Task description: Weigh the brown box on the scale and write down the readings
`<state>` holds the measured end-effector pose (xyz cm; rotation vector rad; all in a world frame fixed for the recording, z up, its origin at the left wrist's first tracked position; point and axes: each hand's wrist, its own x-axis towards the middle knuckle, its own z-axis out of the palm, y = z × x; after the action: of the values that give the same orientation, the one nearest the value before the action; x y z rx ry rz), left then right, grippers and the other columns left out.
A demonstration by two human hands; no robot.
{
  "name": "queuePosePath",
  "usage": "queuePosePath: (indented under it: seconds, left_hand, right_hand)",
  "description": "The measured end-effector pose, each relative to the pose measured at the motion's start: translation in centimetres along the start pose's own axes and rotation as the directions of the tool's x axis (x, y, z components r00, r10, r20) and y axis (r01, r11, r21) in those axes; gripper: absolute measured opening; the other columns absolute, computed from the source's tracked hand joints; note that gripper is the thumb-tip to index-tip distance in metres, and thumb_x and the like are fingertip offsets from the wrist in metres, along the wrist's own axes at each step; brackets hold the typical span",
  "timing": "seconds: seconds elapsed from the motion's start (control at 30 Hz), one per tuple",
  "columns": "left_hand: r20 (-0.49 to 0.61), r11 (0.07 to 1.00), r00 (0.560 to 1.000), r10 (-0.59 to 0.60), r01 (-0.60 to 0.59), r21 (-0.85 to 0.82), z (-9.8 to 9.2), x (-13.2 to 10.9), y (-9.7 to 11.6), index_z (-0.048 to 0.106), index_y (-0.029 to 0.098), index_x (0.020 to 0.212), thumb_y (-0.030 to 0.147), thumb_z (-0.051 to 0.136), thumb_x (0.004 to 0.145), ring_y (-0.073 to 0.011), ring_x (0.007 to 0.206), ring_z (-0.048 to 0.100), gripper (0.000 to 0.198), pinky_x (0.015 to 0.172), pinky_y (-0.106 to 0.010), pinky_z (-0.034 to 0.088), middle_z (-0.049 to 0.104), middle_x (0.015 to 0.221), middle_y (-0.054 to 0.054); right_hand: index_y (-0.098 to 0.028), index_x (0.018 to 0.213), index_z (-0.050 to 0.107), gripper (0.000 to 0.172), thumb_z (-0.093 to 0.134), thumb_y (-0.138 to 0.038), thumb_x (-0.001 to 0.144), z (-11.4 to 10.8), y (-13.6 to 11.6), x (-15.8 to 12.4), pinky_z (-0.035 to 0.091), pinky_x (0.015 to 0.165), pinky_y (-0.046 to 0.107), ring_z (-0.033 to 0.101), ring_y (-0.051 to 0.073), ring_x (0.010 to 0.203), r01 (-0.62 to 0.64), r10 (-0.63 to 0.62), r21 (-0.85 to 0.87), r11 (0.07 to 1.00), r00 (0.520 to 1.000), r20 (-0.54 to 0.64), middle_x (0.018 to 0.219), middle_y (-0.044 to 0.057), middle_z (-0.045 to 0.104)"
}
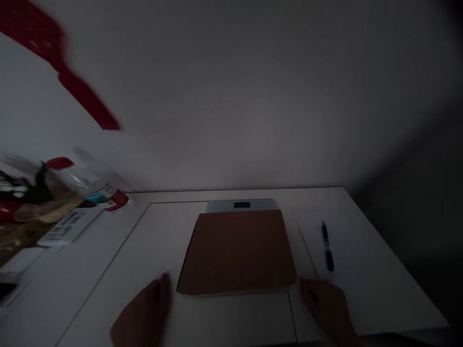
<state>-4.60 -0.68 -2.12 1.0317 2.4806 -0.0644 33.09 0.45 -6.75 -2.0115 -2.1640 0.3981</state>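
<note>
A brown-covered notebook or book (238, 253) lies flat on a pale flat device with a small dark display (241, 206), which looks like a scale. Only the device's far edge shows. My left hand (144, 311), curled closed, is near the book's front left corner and apart from it. By the front right corner is my right hand (325, 303), also curled, its fingertips close to the book's edge; the picture is too dark and blurred to tell whether they touch. I see nothing held in either hand. A dark pen (327, 246) lies beyond my right hand.
A plastic bottle with a red cap (92, 185) leans at the left, near a white box with a printed label (70, 226) and some plants (27, 188). A red fork-shaped decoration (72, 77) is on the wall. The white table (379, 289) ends at the right.
</note>
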Motion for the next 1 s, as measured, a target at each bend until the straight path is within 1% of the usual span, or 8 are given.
queuePosePath:
  seconds: [0.17, 0.3, 0.43, 0.53, 0.67, 0.77, 0.9, 1.0]
  left_hand:
    - [0.017, 1.0, 1.0, 0.005, -0.005, -0.007, -0.5, 0.0, 0.9, 0.065, 0.023, 0.095, 0.062, 0.019, 0.089, -0.0351, 0.093, 0.061, 0.061, 0.072, -0.038, 0.038, 0.067, 0.095, -0.014]
    - [0.018, 1.0, 1.0, 0.004, -0.004, 0.017, -0.8, 0.5, 2.0, 0.065, 0.023, 0.096, 0.06, 0.018, 0.09, -0.0352, 0.094, 0.061, 0.061, 0.071, -0.038, 0.037, 0.067, 0.092, -0.014]
    - [0.047, 0.997, 0.996, -0.077, 0.076, 0.025, -1.2, 1.1, 2.9, 0.068, 0.023, 0.092, 0.059, 0.025, 0.088, -0.0371, 0.089, 0.062, 0.056, 0.07, -0.039, 0.038, 0.068, 0.087, -0.014]
    - [0.059, 0.993, 0.992, -0.11, 0.108, 0.036, -1.4, 1.7, 3.1, 0.068, 0.024, 0.087, 0.059, 0.026, 0.088, -0.0367, 0.085, 0.063, 0.055, 0.069, -0.039, 0.039, 0.069, 0.082, -0.013]
    - [0.102, 0.987, 0.982, -0.16, 0.159, 0.023, -1.5, 2.2, 3.2, 0.065, 0.026, 0.083, 0.066, 0.021, 0.087, -0.0346, 0.082, 0.061, 0.059, 0.07, -0.041, 0.039, 0.066, 0.077, -0.012]
    - [0.111, 0.981, 0.975, -0.192, 0.194, -0.011, -1.6, 2.2, 3.4, 0.063, 0.026, 0.081, 0.066, 0.022, 0.087, -0.0337, 0.079, 0.059, 0.057, 0.072, -0.042, 0.038, 0.063, 0.074, -0.011]
    - [0.101, 0.979, 0.974, -0.203, 0.205, -0.01, -1.5, 2.2, 3.6, 0.062, 0.026, 0.082, 0.063, 0.025, 0.087, -0.0336, 0.081, 0.058, 0.052, 0.072, -0.041, 0.037, 0.062, 0.075, -0.01]
    - [0.092, 0.977, 0.973, -0.213, 0.213, 0.01, -1.2, 2.4, 3.4, 0.063, 0.027, 0.081, 0.063, 0.023, 0.088, -0.033, 0.08, 0.059, 0.054, 0.07, -0.041, 0.037, 0.063, 0.074, -0.01]
  right_hand:
    - [-0.021, 0.061, 0.067, 0.063, 0.022, -0.052, 0.095, -0.8, -0.9, 0.2, 0.04, 0.06, 0.03, 0.067, 0.023, 0.066, -0.135, 0.134, 0.022, 0.991, 0.99, 0.046, 0.066, 0.006, 0.071]
    - [-0.024, 0.069, 0.071, 0.064, 0.02, -0.056, 0.093, -2.0, -2.1, 1.3, 0.042, 0.061, 0.032, 0.069, 0.026, 0.072, -0.282, 0.274, 0.024, 0.959, 0.947, 0.166, 0.073, 0.006, 0.073]
    - [-0.028, 0.073, 0.074, 0.057, 0.027, -0.056, 0.089, -2.4, -2.6, 2.5, 0.045, 0.062, 0.035, 0.071, 0.029, 0.076, -0.369, 0.364, -0.023, 0.929, 0.901, 0.236, 0.079, 0.006, 0.076]
    - [-0.029, 0.07, 0.074, 0.045, 0.038, -0.052, 0.086, -2.1, -2.5, 2.8, 0.045, 0.059, 0.035, 0.071, 0.029, 0.071, -0.384, 0.377, -0.013, 0.923, 0.898, 0.228, 0.075, 0.005, 0.075]
    - [-0.03, 0.068, 0.073, 0.041, 0.043, -0.052, 0.084, -1.6, -2.5, 2.6, 0.042, 0.052, 0.032, 0.066, 0.025, 0.058, -0.345, 0.337, 0.029, 0.938, 0.929, 0.151, 0.067, 0.005, 0.073]
    - [-0.029, 0.067, 0.073, 0.041, 0.043, -0.052, 0.084, -1.3, -2.6, 2.4, 0.042, 0.051, 0.031, 0.065, 0.024, 0.058, -0.355, 0.352, 0.027, 0.935, 0.933, 0.079, 0.066, 0.006, 0.072]
    - [-0.03, 0.068, 0.074, 0.037, 0.047, -0.051, 0.082, -1.3, -2.6, 2.4, 0.043, 0.051, 0.032, 0.066, 0.025, 0.059, -0.365, 0.36, 0.023, 0.931, 0.926, 0.114, 0.068, 0.005, 0.074]
    - [-0.03, 0.068, 0.074, 0.036, 0.047, -0.051, 0.082, -1.4, -2.9, 2.3, 0.044, 0.053, 0.033, 0.067, 0.025, 0.059, -0.374, 0.372, 0.017, 0.927, 0.925, 0.074, 0.067, 0.005, 0.073]
